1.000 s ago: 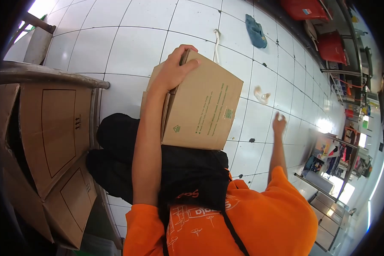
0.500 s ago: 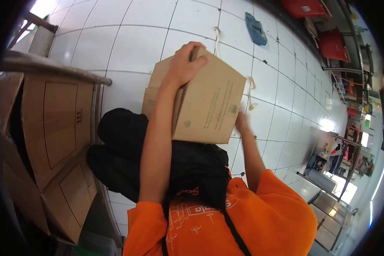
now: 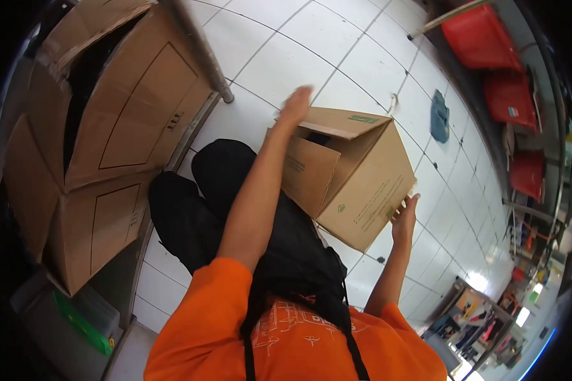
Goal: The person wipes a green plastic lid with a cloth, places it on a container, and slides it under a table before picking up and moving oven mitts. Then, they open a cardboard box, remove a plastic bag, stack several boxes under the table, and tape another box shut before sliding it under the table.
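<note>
A brown cardboard box [image 3: 370, 198] with green print sits tilted in front of my knees. Its flaps stand apart on the side toward my left arm, and the dark inside shows between them. My left hand [image 3: 297, 106] is smeared by motion at the outer edge of the far flap [image 3: 343, 120]. Along the box's right lower edge, my right hand [image 3: 405, 219] has its fingers bent against the cardboard, thumb pointing up.
Larger cardboard cartons [image 3: 140, 108] stand on a metal-framed rack [image 3: 200, 51] close on my left. A blue cloth-like item [image 3: 439, 117] lies on the white tiled floor [image 3: 286, 57]. Red containers [image 3: 480, 38] line the right side.
The box has turned and its flaps have come apart. My left hand has left the box's top edge for the flap's outer side. My right hand now shows at the edge. The view has swung.
</note>
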Motion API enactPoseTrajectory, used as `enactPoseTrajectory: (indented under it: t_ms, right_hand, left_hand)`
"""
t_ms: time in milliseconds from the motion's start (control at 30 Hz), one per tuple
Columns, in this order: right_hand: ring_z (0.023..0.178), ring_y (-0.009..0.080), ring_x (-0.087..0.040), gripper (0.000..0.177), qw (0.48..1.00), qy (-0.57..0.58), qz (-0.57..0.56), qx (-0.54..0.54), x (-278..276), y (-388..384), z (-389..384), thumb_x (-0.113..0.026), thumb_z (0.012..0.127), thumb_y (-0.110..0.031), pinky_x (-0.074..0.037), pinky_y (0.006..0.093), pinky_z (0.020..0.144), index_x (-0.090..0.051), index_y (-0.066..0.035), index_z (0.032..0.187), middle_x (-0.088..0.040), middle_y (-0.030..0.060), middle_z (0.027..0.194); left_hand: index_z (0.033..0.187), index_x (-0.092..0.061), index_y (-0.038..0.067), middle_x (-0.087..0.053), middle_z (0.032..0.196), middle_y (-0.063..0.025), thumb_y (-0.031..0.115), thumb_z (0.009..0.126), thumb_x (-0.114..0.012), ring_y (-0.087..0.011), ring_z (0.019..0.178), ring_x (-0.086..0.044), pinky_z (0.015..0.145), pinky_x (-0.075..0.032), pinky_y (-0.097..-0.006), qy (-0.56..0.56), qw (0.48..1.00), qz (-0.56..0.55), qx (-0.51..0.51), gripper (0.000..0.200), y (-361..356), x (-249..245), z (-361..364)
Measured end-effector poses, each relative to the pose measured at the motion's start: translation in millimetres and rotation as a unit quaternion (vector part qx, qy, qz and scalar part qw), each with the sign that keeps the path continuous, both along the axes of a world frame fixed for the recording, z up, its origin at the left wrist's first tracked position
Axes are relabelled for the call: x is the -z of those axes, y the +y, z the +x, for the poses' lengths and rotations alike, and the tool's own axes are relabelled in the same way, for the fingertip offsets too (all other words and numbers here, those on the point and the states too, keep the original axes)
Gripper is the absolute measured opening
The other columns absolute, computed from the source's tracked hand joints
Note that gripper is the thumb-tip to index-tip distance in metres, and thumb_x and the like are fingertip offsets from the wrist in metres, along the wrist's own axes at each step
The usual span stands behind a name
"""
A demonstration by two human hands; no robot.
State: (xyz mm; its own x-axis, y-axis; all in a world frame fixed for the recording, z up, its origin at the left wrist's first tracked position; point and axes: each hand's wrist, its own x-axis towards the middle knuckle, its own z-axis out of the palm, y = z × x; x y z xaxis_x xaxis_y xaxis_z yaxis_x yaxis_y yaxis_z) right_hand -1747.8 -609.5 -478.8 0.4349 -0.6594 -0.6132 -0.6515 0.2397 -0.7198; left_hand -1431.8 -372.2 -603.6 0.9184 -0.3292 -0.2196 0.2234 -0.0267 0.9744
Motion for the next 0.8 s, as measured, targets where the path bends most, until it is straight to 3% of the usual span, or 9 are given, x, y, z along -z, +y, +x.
enactPoseTrajectory:
  t_ms: [67,133,200,300,367,533,600,700,800]
  right_hand:
    - [0.121,0.0295,-0.044,0.083,0.998,-0.039,0.043,0.013,-16.8,15.5,21.1,-0.029,0.090,-0.071,-0.035,0.0426,0.097,-0.032,-0.009,0.145,-0.041,0.0200,0.141]
    - [0.123,0.0282,-0.043,0.078,0.997,-0.051,0.042,0.044,-18.7,36.0,48.5,-0.030,0.094,-0.065,-0.034,0.0408,0.101,-0.032,-0.005,0.144,-0.040,0.0209,0.141]
    - [0.119,0.0307,-0.046,0.075,0.988,-0.043,-0.150,-0.016,-3.7,43.6,55.1,-0.031,0.096,-0.059,-0.035,0.0415,0.099,-0.031,-0.001,0.142,-0.046,0.0211,0.134]
    - [0.113,0.0262,-0.050,0.069,0.989,-0.047,-0.137,0.024,-3.2,41.2,58.4,-0.033,0.098,-0.054,-0.038,0.0371,0.096,-0.043,0.003,0.134,-0.052,0.0195,0.127]
    - [0.111,0.0252,-0.054,0.072,0.990,-0.057,-0.120,0.038,5.5,30.6,46.8,-0.030,0.097,-0.057,-0.040,0.0351,0.095,-0.052,0.005,0.126,-0.056,0.0202,0.123]
    - [0.116,0.0264,-0.053,0.082,0.994,0.037,-0.080,0.059,9.6,11.3,37.0,-0.027,0.094,-0.063,-0.041,0.0354,0.096,-0.051,0.009,0.127,-0.055,0.0212,0.126]
    - [0.111,0.0229,-0.056,0.084,0.995,0.020,-0.084,0.055,15.5,1.3,33.4,-0.032,0.092,-0.067,-0.044,0.0331,0.094,-0.049,0.005,0.130,-0.057,0.0175,0.124]
    - [0.113,0.0222,-0.055,0.082,0.997,0.022,-0.061,0.047,6.1,2.8,36.3,-0.033,0.091,-0.067,-0.044,0.0332,0.095,-0.049,0.002,0.131,-0.057,0.0147,0.126]
    - [0.114,0.0253,-0.052,0.084,0.997,-0.033,-0.011,0.062,-55.4,39.3,43.9,-0.029,0.093,-0.066,-0.040,0.0336,0.098,-0.048,0.007,0.131,-0.054,0.0182,0.127]
  left_hand:
    - [0.128,-0.053,-0.002,-0.050,0.132,-0.0234,0.069,0.084,-0.043,-0.0300,0.127,-0.045,0.107,-0.032,-0.0430,0.278,0.930,0.237,0.032,0.084,32.1,104.7,8.5]
    - [0.138,-0.044,0.000,-0.043,0.140,-0.0241,0.077,0.078,-0.039,-0.0373,0.129,-0.043,0.107,-0.033,-0.0414,0.203,0.917,0.309,0.150,0.097,27.2,80.0,-23.4]
    - [0.130,-0.050,-0.007,-0.047,0.134,-0.0279,0.084,0.073,-0.040,-0.0364,0.129,-0.042,0.106,-0.031,-0.0411,0.294,0.928,0.156,0.168,0.107,35.7,87.3,-34.4]
    - [0.131,-0.049,-0.006,-0.047,0.135,-0.0262,0.085,0.073,-0.039,-0.0367,0.130,-0.041,0.108,-0.030,-0.0402,0.275,0.921,0.223,0.163,0.108,36.6,106.1,-32.1]
    - [0.132,-0.048,-0.007,-0.045,0.137,-0.0261,0.086,0.072,-0.037,-0.0365,0.131,-0.040,0.108,-0.029,-0.0411,0.269,0.922,0.222,0.166,0.111,36.2,92.4,-33.1]
    - [0.131,-0.048,-0.007,-0.046,0.137,-0.0264,0.086,0.072,-0.033,-0.0363,0.132,-0.040,0.108,-0.030,-0.0427,0.256,0.908,0.291,0.158,0.111,26.5,71.6,-46.1]
    - [0.130,-0.051,-0.004,-0.049,0.134,-0.0263,0.085,0.073,-0.030,-0.0364,0.129,-0.043,0.107,-0.032,-0.0431,0.278,0.884,0.370,0.068,0.108,27.5,33.7,-64.0]
    - [0.125,-0.055,-0.004,-0.053,0.129,-0.0254,0.085,0.074,-0.028,-0.0384,0.123,-0.048,0.104,-0.034,-0.0451,0.285,0.889,0.358,-0.007,0.105,54.3,-6.9,-85.7]
    - [0.122,-0.058,-0.004,-0.054,0.127,-0.0264,0.082,0.077,-0.028,-0.0392,0.122,-0.048,0.104,-0.034,-0.0452,0.265,0.884,0.379,-0.065,0.101,81.5,-37.8,-93.8]
